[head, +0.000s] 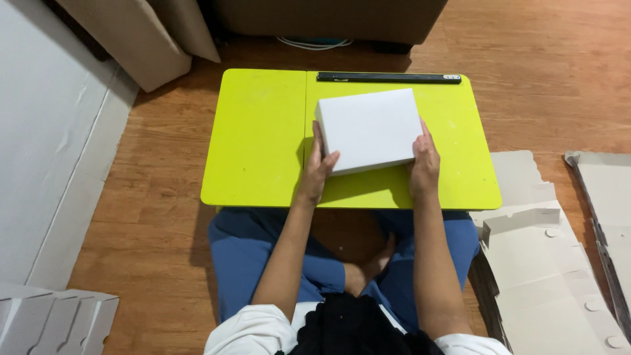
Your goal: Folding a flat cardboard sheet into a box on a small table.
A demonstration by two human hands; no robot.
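On the lime-green folding table (pixel 263 138), right half, sits a closed white box (pixel 369 129), tilted slightly. Box underside and near side hidden; fingertips of both hands partly tucked out of sight against it. Left hand (pixel 319 167) grips the box's left edge, thumb on top near the front corner. Right hand (pixel 424 161) presses flat against the right edge, fingers extended, loosely open. Black bar (pixel 388 77) lies along the table's far edge. Flat cardboard blanks (pixel 545 263) on floor at right, cut off by frame; folded white boxes (pixel 52 319) bottom left, also cropped.
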